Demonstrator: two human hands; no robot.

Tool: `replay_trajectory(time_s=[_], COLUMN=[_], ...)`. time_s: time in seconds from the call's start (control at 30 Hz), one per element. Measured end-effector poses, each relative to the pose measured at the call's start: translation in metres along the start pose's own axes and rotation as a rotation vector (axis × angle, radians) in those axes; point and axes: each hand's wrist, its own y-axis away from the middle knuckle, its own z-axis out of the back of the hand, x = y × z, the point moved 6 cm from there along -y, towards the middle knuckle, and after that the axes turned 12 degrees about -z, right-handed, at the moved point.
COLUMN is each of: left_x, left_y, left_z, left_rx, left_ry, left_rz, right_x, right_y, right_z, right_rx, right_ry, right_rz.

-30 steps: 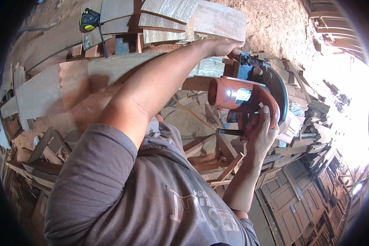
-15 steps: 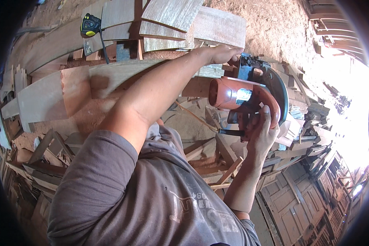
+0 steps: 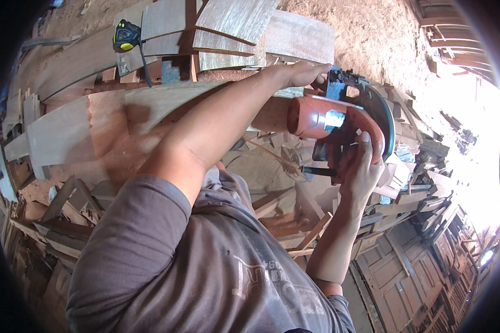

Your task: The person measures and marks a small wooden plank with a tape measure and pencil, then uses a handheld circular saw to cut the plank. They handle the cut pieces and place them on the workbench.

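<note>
An orange-red circular saw (image 3: 316, 117) with a dark round blade guard (image 3: 384, 119) and a metal base plate (image 3: 335, 83) is held out to the right of my body. My right hand (image 3: 362, 169) wraps round its rear handle, the thumb lying along the top. At the front end of the base plate, my left hand (image 3: 308, 74) has its fingers bent against the edge; their tips are partly hidden. The left arm reaches across above a long pale wooden board (image 3: 55, 130). A dark power cord (image 3: 318, 171) leaves the saw by the handle.
A black and yellow tape measure (image 3: 127, 36) rests at the upper left near several loose boards (image 3: 236, 22). Wood offcuts (image 3: 422, 150) are heaped at the right, with panelled doors (image 3: 397, 263) below them. Sawdust (image 3: 372, 33) covers the ground beyond.
The saw, both hands and the nearby boards sit slightly further right in the picture. My hold on the saw looks the same.
</note>
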Motion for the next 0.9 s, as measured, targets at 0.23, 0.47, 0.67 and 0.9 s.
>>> replay_trajectory(time_s=[0.23, 0.47, 0.67, 0.9], left_x=[-0.012, 0.001, -0.030, 0.004], left_y=[0.004, 0.012, 0.011, -0.001], left_z=[0.003, -0.016, -0.036, 0.001], left_rx=[-0.010, 0.137, 0.348, 0.022], left_ry=[-0.043, 0.479, 0.410, -0.160], left_rz=[-0.038, 0.039, -0.347, -0.120], right_x=[0.009, 0.046, 0.033, -0.029], right_y=[-0.016, -0.020, -0.030, 0.029], right_z=[-0.005, -0.022, -0.017, 0.030], right_rx=[-0.048, -0.052, -0.028, -0.214], right_ry=[-0.014, 0.027, -0.041, -0.229], right_rz=[0.038, 0.091, 0.106, 0.299])
